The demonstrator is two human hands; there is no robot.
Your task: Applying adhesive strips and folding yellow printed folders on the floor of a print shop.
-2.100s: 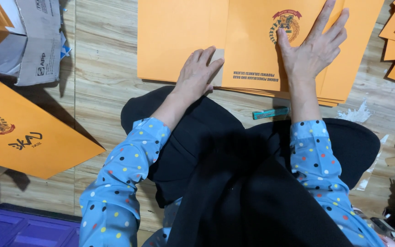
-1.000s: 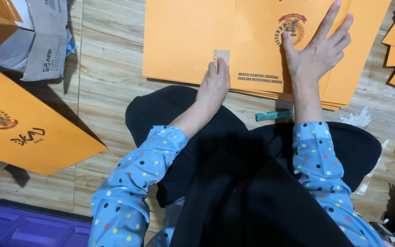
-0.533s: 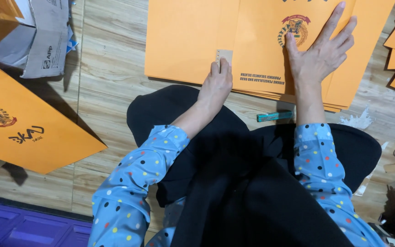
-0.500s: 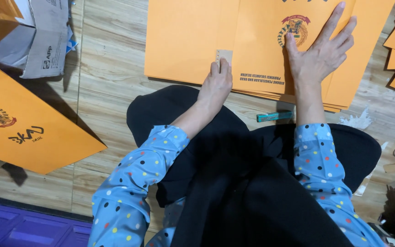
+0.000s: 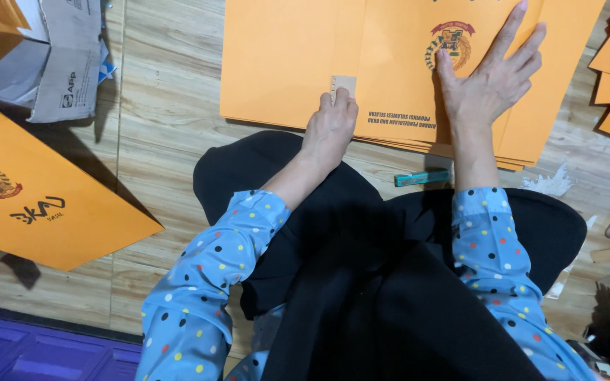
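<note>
Two bare hands rest on a stack of orange folders [image 5: 284,63] lying on the wooden floor [image 5: 164,141] in front of the seated person. Left hand [image 5: 330,127] has its fingers curled narrow, fingertips pressing a small pale tab [image 5: 343,85] at the folder's fold. Right hand [image 5: 488,85] lies flat, fingers spread wide, beside the printed emblem [image 5: 452,39]. Near the knee lies a teal marker [image 5: 421,178].
</note>
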